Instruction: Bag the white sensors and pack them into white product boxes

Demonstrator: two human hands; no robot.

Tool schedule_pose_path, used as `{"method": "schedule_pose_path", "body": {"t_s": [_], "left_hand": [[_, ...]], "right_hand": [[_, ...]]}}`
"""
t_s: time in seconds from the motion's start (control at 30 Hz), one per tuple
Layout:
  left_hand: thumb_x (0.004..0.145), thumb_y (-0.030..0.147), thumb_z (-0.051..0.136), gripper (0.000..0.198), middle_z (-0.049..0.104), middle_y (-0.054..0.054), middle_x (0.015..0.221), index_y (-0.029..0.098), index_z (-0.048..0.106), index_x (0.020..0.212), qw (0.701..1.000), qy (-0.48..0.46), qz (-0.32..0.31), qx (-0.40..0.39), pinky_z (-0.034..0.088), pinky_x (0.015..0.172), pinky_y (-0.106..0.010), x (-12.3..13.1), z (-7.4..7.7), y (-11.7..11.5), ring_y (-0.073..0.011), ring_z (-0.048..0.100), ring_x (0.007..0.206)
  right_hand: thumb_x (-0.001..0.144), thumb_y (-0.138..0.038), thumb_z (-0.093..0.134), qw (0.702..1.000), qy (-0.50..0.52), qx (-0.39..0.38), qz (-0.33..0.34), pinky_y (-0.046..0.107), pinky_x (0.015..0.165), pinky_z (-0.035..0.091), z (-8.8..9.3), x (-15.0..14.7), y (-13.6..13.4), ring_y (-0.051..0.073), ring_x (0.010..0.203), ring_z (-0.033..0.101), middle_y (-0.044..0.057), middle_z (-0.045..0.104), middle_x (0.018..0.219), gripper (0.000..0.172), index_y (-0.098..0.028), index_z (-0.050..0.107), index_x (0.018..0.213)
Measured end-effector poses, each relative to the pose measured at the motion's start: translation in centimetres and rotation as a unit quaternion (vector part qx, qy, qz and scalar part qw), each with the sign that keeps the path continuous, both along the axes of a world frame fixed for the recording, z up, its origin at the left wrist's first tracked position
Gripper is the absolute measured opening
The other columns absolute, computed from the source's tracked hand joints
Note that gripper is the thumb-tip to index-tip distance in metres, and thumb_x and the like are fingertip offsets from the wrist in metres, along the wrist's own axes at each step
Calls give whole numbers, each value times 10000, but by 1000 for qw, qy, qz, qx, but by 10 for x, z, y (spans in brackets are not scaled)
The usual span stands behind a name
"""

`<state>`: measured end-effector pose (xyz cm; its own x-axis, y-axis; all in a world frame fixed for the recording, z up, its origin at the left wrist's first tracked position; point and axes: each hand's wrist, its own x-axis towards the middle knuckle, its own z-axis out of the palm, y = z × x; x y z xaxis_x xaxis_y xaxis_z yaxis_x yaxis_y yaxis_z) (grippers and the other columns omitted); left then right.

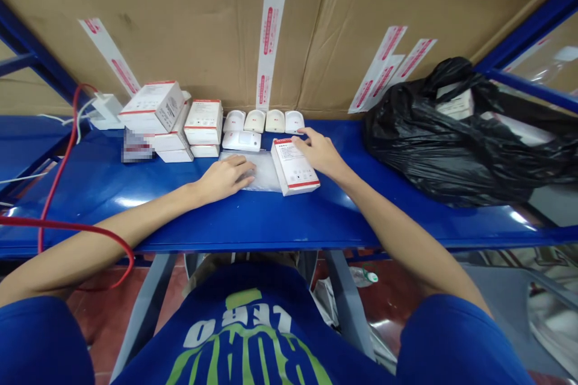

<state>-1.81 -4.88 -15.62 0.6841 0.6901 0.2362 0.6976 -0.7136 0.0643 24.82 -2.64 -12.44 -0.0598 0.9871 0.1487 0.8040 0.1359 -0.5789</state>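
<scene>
A white detector box (295, 165) with red bands lies at an angle on the blue shelf. My right hand (320, 151) grips its far right corner, fingers at the edge and thumb on the top face. To its left, my left hand (226, 177) rests on a clear plastic bag (266, 173) lying flat, fingers loosely apart. Just beyond the hands stand several small white detectors (255, 121) in a row. Another white detector (241, 141) lies in front of them.
Stacked white boxes (203, 122) and a taller stack (153, 109) stand at the back left, near a white plug (107, 109) and a red cable (58, 174). A black plastic bag (433, 132) holding boxes fills the right side. Cardboard (180, 24) walls the back.
</scene>
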Motion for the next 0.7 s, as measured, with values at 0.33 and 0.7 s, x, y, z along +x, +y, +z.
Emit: {"method": "schedule_pose_path", "body": {"t_s": [0.33,0.7], "left_hand": [[1053,383,498,326,700,-91,1024,197,684,1246,1000,-5,-14,-7,574,907,-378,1,-3,0,-265,687,1014],[1058,381,484,342,711,-106,1054,187,674,1266,1000,19,-2,-5,567,900,-372,3,-2,-1,-275,689,1026]], "right_hand": [[848,-338,622,974,-187,56,111,633,982,569,6,-19,-40,423,1210,664,146,496,1576,653,-283,586,1497],[878,-379,652,966,-228,67,-102,653,1021,476,21,36,65,484,1240,611,229,625,1312,571,-162,653,1406]]}}
